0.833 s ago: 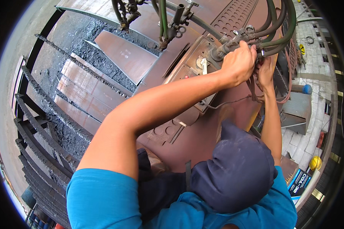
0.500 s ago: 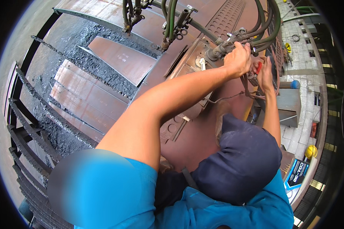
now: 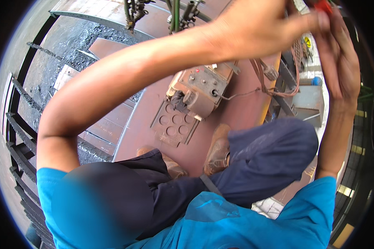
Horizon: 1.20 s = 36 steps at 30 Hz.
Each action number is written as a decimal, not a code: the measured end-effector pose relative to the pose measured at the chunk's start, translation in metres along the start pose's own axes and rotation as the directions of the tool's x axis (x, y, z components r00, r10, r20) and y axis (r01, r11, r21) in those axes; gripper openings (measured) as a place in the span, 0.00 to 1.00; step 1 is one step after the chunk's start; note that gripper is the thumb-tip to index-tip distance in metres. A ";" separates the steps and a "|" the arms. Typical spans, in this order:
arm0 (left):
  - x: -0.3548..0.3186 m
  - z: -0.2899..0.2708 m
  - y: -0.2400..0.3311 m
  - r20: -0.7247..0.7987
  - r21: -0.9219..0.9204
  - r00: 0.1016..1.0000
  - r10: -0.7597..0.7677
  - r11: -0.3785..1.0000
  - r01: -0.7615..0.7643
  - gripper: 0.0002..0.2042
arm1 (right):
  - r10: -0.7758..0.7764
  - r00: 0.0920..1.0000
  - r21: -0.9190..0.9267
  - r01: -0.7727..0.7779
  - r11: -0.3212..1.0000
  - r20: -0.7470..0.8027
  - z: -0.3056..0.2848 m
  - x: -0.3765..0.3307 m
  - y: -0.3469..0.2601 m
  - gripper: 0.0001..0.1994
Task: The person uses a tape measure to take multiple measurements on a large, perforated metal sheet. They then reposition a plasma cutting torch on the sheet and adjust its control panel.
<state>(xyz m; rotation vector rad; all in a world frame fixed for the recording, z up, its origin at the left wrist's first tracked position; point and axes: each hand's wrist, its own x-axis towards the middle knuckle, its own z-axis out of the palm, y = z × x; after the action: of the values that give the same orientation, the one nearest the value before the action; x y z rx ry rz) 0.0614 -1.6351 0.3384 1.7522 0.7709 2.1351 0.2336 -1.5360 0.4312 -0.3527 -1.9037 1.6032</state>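
Note:
My left hand [image 3: 264, 31] is raised at the top of the view, blurred by motion and cut by the upper edge. One of its digits reaches across to my right hand [image 3: 340, 62], near a small red object [image 3: 323, 6]. My right hand is raised at the upper right, with its fingers pointing up and closed around the red object, whose kind I cannot make out. Below my left forearm stands a worn, boxy motor-driven machine [image 3: 203, 87] with knobs and a cable. Part of it is hidden behind my arm.
I squat on a reddish steel plate [image 3: 153, 116]; a plate with round holes [image 3: 174, 122] lies by my boots [image 3: 218, 151]. Torches with green hoses [image 3: 174, 16] hang at the top. Cut steel pieces and slag [image 3: 85, 50] lie left, above slatted bars [image 3: 27, 135]. A grey metal box [image 3: 307, 99] stands right.
Both hands have risen up and away from the hose fittings on the machine, the right one also moving right with the red object. More of the machine body and my boots now show.

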 end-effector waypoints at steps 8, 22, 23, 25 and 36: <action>-0.020 -0.040 -0.002 -0.097 -0.176 0.992 -0.080 0.982 0.062 0.21 | 0.045 0.993 0.278 -0.075 0.958 0.113 0.069 0.003 0.071 0.19; -0.257 -0.167 -0.146 -0.530 -0.116 0.173 -0.830 0.273 0.955 0.23 | 0.416 -0.014 -0.344 0.536 0.771 0.909 0.066 -0.124 0.159 0.09; -0.260 -0.171 -0.159 -0.530 -0.131 0.136 -0.837 0.240 0.962 0.22 | 0.403 -0.006 -0.350 0.485 0.801 0.915 0.070 -0.123 0.154 0.09; -0.270 -0.177 -0.189 -0.514 -0.152 0.110 -0.850 0.217 0.964 0.22 | 0.364 0.054 -0.350 0.436 0.829 0.930 0.075 -0.116 0.143 0.09; -0.313 -0.144 -0.268 -0.497 0.169 0.266 -0.826 0.208 0.963 0.19 | 0.402 0.043 -0.383 0.409 0.828 0.915 0.056 -0.094 0.164 0.10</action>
<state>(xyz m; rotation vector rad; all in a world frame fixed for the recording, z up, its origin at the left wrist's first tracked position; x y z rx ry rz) -0.0386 -1.6117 -0.0856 0.5796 1.9244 1.3238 0.2421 -1.5959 0.2436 0.9836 -3.5107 1.1366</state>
